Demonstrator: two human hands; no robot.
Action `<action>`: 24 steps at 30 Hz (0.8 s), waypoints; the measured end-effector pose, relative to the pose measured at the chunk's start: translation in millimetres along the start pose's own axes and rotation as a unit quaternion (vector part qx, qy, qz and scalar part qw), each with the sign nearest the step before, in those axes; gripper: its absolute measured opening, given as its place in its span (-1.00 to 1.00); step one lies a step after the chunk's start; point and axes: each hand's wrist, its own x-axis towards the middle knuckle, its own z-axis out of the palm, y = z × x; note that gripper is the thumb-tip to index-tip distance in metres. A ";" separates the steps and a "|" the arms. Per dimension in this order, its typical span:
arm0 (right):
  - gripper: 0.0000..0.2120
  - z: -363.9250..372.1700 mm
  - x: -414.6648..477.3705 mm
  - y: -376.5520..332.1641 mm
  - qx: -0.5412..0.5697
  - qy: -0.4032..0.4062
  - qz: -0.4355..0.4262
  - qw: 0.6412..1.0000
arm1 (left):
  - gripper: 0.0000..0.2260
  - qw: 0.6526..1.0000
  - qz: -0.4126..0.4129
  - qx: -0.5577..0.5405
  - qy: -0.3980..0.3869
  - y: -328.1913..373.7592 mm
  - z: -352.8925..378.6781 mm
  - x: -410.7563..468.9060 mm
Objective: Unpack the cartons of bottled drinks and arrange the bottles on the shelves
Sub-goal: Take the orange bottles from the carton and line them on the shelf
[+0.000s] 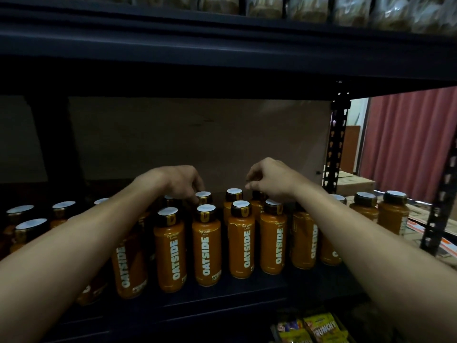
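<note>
Head view: both bare forearms reach into a dark metal shelving unit, over the front rows of bottles. The left hand [176, 183] hangs palm down with fingers curled over the caps of the back row, fingertips beside one white cap. Whether it grips a bottle cannot be told. The right hand [270, 181] is likewise curled, thumb against forefinger, just above another back-row cap; whether it holds anything is hidden by the hand itself.

Beneath them the orange bottles [206, 246], printed OATSIDE down the side, with dark collars and white caps, stand upright in close rows on the shelf board [247, 290], a dark blue-black surface with a bare strip along its front edge. More bottles run off to the left in shadow, and two more [393, 214] stand at the right end.

A plain brown back panel [197, 134] closes the bay behind. The upper shelf [222, 45] spans the top, carrying clear packets [309, 8] of something pale. A slotted black post [335, 149] marks the rear right corner and another post [437, 206] the front. Beyond them hangs a red curtain [408, 144], with a brown carton [356, 185] near its foot. On the level below, yellow snack packs [321, 329] show at the bottom edge.
</note>
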 end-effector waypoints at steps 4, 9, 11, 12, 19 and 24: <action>-0.77 -3.1 -3.3 -0.1 0.000 0.010 0.006 1.000 | -0.76 1.000 0.006 0.000 0.014 0.5 2.9 -0.1; -0.73 -6.9 -10.9 2.3 -0.001 0.020 0.012 1.000 | -0.78 1.000 0.004 -0.002 0.029 1.1 7.3 0.9; -0.70 -8.1 -14.8 2.3 -0.003 0.023 0.016 1.000 | -0.77 0.999 0.003 0.000 0.034 2.0 7.6 0.9; -0.68 -8.7 -16.9 2.5 -0.005 0.026 0.019 0.999 | -0.76 0.999 0.001 -0.001 0.034 2.2 7.5 0.7; -0.60 -18.8 -57.3 -0.9 0.000 0.072 0.049 0.996 | -0.45 0.996 -0.013 -0.048 0.080 7.6 3.4 -18.7; -0.62 -16.0 -98.9 5.6 0.001 0.110 0.076 0.991 | -0.49 0.955 0.053 -0.175 0.234 25.5 17.3 -47.3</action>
